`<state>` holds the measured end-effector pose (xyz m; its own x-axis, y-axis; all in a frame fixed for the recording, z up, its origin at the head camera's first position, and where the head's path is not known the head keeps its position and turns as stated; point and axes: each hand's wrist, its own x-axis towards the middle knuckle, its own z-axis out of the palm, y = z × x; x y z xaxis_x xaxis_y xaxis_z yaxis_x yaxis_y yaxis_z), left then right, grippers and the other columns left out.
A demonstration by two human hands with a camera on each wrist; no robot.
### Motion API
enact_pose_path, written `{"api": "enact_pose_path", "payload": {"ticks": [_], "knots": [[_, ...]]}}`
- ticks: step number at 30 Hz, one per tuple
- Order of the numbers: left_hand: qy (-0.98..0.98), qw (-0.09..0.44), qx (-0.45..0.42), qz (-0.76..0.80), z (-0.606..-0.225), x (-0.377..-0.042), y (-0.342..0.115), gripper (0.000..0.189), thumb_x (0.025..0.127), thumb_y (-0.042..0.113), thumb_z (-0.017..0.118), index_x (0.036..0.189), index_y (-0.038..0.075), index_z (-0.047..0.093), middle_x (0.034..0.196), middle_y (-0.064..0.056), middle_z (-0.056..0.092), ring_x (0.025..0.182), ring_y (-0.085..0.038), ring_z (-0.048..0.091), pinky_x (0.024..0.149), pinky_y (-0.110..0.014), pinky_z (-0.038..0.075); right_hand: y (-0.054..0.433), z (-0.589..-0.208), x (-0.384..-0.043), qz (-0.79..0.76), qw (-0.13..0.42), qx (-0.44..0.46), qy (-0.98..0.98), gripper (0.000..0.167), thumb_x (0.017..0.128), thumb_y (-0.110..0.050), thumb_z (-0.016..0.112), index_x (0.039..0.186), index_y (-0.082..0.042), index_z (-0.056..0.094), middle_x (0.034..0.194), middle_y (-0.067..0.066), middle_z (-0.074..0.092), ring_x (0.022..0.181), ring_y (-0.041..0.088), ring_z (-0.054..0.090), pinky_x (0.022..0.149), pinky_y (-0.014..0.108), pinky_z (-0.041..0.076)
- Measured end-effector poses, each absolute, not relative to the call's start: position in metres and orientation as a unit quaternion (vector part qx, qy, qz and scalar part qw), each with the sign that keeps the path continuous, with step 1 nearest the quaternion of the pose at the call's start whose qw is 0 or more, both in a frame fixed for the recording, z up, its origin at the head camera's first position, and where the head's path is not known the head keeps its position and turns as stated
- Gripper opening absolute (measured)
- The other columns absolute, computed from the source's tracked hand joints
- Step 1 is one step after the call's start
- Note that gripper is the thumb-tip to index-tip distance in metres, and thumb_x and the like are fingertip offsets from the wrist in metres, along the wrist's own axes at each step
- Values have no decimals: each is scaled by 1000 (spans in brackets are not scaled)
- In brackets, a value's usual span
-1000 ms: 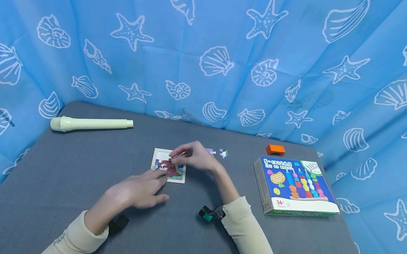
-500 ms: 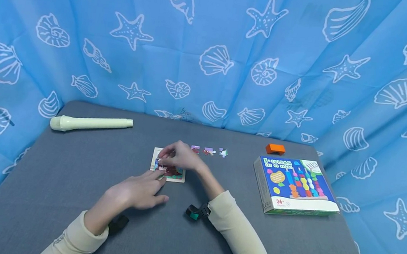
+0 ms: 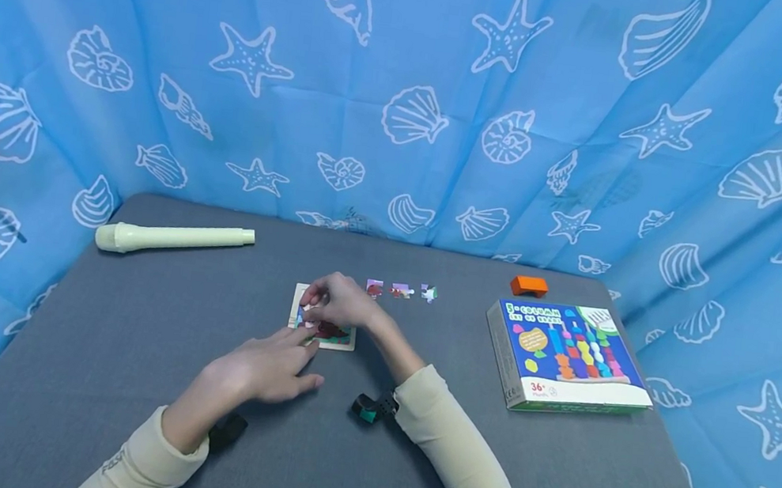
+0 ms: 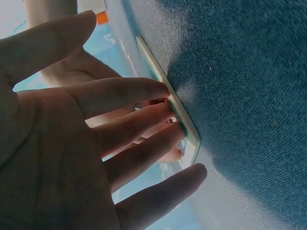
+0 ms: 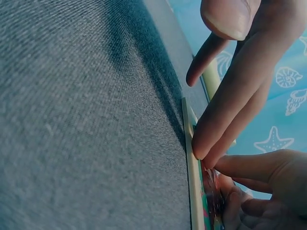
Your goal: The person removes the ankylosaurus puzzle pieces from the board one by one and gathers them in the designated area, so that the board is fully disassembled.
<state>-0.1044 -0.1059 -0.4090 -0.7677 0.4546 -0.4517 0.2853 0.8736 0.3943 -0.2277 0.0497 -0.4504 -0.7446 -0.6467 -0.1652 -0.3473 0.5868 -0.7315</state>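
Observation:
A small jigsaw puzzle (image 3: 335, 333) in a pale wooden frame (image 3: 344, 347) lies on the table, partly covered by both hands. The left hand (image 3: 264, 366) reaches over its near side with fairly straight fingers. In the left wrist view, those fingertips (image 4: 165, 91) rest at the frame's edge. My right hand (image 3: 342, 301) bends over the puzzle's upper left, thumb and fingers pinching a puzzle piece (image 3: 307, 314) that is mostly hidden. The right wrist view has the right hand (image 5: 268, 187) low on the right, its fingers curled at the puzzle surface.
Three loose puzzle pieces (image 3: 401, 290) lie in a row behind the right hand. A toy microphone (image 3: 177, 239) lies at the back left. On the right are a boxed bead toy (image 3: 568, 358) and an orange block (image 3: 529, 286). A blue curtain (image 3: 406, 102) hangs behind the table.
The right hand has shifted left across the puzzle to its upper left, uncovering the leftmost loose piece behind it. Since half a second ago it has barely moved. The left hand stays in place.

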Motion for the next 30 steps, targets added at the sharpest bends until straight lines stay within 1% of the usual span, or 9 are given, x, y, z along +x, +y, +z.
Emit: {"api": "enact_pose_path", "payload": {"ticks": [7,12,17,20,25,30], "knots": [[929,274,198,152,-409,-103,-106,69,111,44,60,163,1,47,180,-17,27,167,-42,29,120,-75,41,50,-447,-225,-335,199,-298,871,8,98,-7,78,105,-3,80,93,8,76,73,6,58,65,15,47],[929,273,197,154,-409,-103,-105,69,111,44,61,163,1,47,180,-17,27,167,-41,29,119,-75,41,49,-447,-225,-337,199,-298,871,8,99,-6,78,106,-3,80,96,10,78,75,6,61,67,15,49],[928,275,195,157,-409,-104,-106,69,110,44,61,163,2,47,181,-17,27,167,-41,29,118,-76,41,50,-448,-224,-349,207,-303,863,12,100,-7,77,111,-5,81,99,10,80,78,5,66,72,16,53],[929,274,194,158,-409,-103,-106,69,111,44,61,163,2,47,181,-17,27,166,-42,29,118,-76,41,51,-449,-225,-345,202,-311,862,12,99,-7,78,111,-6,81,98,8,80,78,4,66,72,15,52],[930,270,195,156,-408,-102,-105,69,110,43,61,163,1,47,180,-17,27,166,-42,30,118,-76,41,52,-449,-224,-336,183,-324,866,14,96,-6,81,109,-8,80,94,8,79,74,3,64,69,15,50],[931,269,195,154,-408,-102,-105,69,110,44,61,163,1,47,180,-17,28,166,-42,30,118,-76,41,54,-447,-223,-341,190,-326,861,15,96,-6,81,111,-9,80,89,8,76,73,6,62,67,17,49]]}}
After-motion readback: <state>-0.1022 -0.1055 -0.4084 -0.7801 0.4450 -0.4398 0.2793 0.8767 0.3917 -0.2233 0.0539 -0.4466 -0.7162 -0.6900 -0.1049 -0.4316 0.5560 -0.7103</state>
